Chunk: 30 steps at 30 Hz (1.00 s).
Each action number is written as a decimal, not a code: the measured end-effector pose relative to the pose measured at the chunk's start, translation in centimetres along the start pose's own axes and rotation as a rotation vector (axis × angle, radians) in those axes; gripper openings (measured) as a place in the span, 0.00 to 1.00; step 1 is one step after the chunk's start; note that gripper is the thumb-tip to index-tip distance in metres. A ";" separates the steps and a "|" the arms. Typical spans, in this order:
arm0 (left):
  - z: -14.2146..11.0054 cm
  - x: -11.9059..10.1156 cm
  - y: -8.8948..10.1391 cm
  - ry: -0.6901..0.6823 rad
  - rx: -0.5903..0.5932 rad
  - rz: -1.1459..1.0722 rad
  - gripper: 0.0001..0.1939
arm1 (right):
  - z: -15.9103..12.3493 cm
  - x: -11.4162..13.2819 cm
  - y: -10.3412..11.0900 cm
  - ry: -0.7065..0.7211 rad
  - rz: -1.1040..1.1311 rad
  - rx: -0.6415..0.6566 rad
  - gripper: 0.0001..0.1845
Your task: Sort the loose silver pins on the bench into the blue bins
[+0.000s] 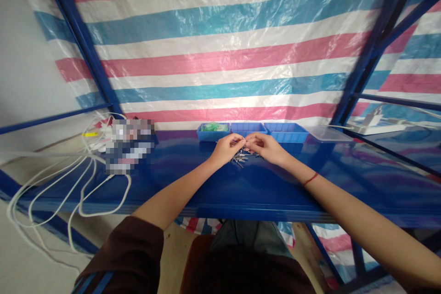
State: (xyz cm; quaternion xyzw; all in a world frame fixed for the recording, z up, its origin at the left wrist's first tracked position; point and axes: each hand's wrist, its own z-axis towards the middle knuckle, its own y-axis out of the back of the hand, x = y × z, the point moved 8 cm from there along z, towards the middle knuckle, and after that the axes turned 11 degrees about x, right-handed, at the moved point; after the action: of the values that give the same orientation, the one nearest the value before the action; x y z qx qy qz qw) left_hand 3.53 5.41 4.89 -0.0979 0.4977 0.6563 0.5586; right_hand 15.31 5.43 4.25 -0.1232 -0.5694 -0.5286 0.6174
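Observation:
My left hand [227, 148] and my right hand [264, 147] meet over the blue table, fingertips touching each other. Both have thumb and fingers pinched together; whatever is between them is too small to make out. Just beneath lies a loose pile of thin silvery metal pieces [239, 160], long like pins or screws, partly covered by my fingers. Behind my left hand stands a blue bin [208, 136] with green plastic in it. A second blue bin [248, 127] sits behind both hands, and a third blue bin [287, 134] is behind my right hand.
A clear plastic lid [330, 134] lies right of the bins. White cables [82, 193] loop over the table's left end beside a pixelated patch. A white power strip [377, 124] is at the far right. Blue metal posts [77, 36] frame a striped plastic sheet [223, 50] behind the table [241, 193].

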 end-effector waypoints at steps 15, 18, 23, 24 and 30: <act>0.0 -1.2 0.1 -0.081 -0.002 -0.013 0.10 | 0.0 0.6 0.4 0.033 -0.101 -0.015 0.19; 0.0 -1.1 0.3 -0.091 -0.023 0.015 0.10 | 0.0 0.6 1.2 0.046 -0.096 -0.079 0.19; 0.0 -0.6 0.5 -0.055 -0.056 0.026 0.10 | -0.3 0.7 2.4 0.066 -0.100 -0.188 0.18; 0.0 -0.5 0.6 -0.045 -0.056 0.028 0.10 | -0.4 0.8 2.5 0.070 -0.094 -0.201 0.18; 0.2 0.1 -0.3 -0.027 0.041 0.078 0.12 | -0.6 1.2 2.5 0.078 -0.070 -0.259 0.16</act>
State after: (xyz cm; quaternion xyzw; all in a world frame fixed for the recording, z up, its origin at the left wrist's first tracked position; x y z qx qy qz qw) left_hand 3.83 5.59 4.74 -0.0579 0.5069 0.6684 0.5413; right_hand 17.38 5.33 6.16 -0.1613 -0.4758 -0.6235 0.5991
